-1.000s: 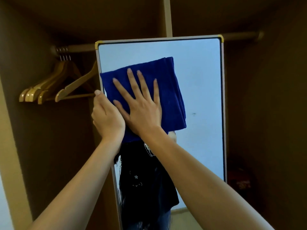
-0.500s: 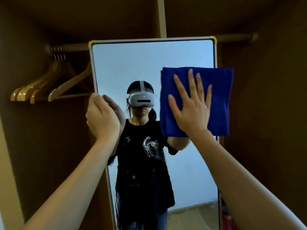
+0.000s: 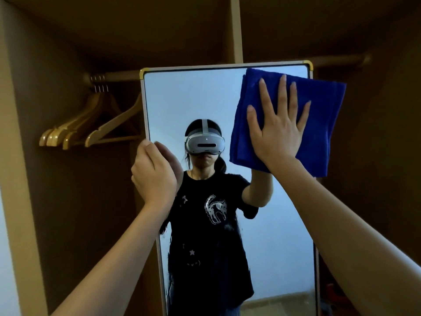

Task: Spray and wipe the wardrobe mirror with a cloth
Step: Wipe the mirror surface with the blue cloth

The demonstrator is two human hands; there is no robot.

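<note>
Two bare forearms reach up from the lower edge toward a tall rectangular mirror with a thin pale frame and brass-coloured corners point(image 3: 193, 106), which stands inside a brown wooden wardrobe point(image 3: 68, 213). The left hand point(image 3: 153, 176) curls its fingers around the mirror's left edge at about nine o'clock and grips the frame. The right hand point(image 3: 279, 131) lies flat with fingers straight and spread, pressing a folded deep-blue terry cloth point(image 3: 319, 124) against the glass at the mirror's one-o'clock corner. The cloth sits directly under that palm, spreads past the fingers on all sides, and overhangs the mirror's right edge; its top edge lies just below the upper frame. The glass reflects a person in a black printed T-shirt wearing a white headset. Behind the mirror at ten o'clock, a row of light wooden clothes hangers point(image 3: 91, 131) hangs from a wooden rail point(image 3: 114, 76) running across the wardrobe's dim interior.
</note>
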